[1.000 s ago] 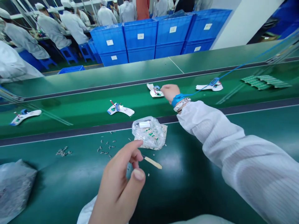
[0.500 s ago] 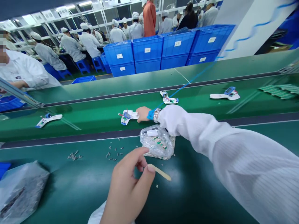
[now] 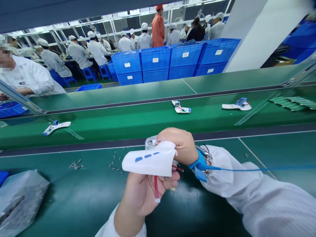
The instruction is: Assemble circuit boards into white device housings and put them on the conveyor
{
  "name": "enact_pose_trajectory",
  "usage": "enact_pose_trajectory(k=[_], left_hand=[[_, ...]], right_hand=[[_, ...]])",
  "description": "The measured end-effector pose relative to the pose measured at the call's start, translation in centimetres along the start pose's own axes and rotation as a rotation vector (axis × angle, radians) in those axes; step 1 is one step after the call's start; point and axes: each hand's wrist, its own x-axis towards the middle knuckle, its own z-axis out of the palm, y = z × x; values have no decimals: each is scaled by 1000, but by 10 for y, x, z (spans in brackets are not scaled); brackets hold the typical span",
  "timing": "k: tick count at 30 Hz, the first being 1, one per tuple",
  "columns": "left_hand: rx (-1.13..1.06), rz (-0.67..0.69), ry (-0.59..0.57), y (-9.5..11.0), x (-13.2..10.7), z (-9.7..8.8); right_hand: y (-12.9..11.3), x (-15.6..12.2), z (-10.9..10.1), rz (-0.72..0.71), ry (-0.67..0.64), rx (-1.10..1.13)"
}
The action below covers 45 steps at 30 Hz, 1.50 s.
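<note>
- white plastic shell [image 3: 148,161]: a moulded, wing-shaped piece with three blue dashes on its face, held up between your two hands, above the bench mat.
- red wire [image 3: 156,188]: hangs below the shell, ending in a small white tip (a shorter red-and-dark lead [image 3: 178,169] pokes out just beside your right hand).
- your left hand [image 3: 145,194]: grasping the shell from below, palm up, with the fingers [image 3: 171,177] curled around its underside.
- your right hand [image 3: 176,146]: grasping the shell's far edge from above, its fingertips hidden behind the piece.
- blue wrist strap [image 3: 200,164]: fastened around your right wrist, its blue cord [image 3: 247,169] running off to the right.
- clear plastic bag [image 3: 150,142]: mostly hidden behind your hands.
- small metal screws [image 3: 115,163]: scattered on the green bench mat [image 3: 74,204], left of your hands, with a grey plastic bag [image 3: 19,200] farther left.
- green conveyor belt [image 3: 138,126]: beyond the mat, carrying three white assemblies [image 3: 181,109] well apart and green circuit boards [image 3: 291,103] at the right.
- blue plastic crates [image 3: 155,62]: stacked beyond the belt, with co-workers [image 3: 79,54] in white smocks and caps behind them.
</note>
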Motion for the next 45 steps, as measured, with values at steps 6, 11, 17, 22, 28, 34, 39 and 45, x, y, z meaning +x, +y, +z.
enact_pose_trajectory(k=[6,11,17,22,28,34,39,45], left_hand=[[-172,-106,-188,-6,6,-9],[-154,-106,-213,-10,8,-10],[-56,123,-5,-8,7,-6],[162,391,131,9,6,-10],[487,772,435,20,-3,-13],[838,702,534,12,-15,-2],[1121,666,461,7,-16,-4],[1390,686,481,7,-16,-6]], right_hand=[[-8,-10,-3,17,132,-90],[-8,-20,-1,62,212,-151],[-2,-25,-2,54,345,-196],[-7,-31,-1,282,255,-198],[-23,-46,5,595,-186,117],[-47,-23,-13,519,-50,324],[-59,1,-11,605,-165,317],[-52,-1,-8,758,-219,494]])
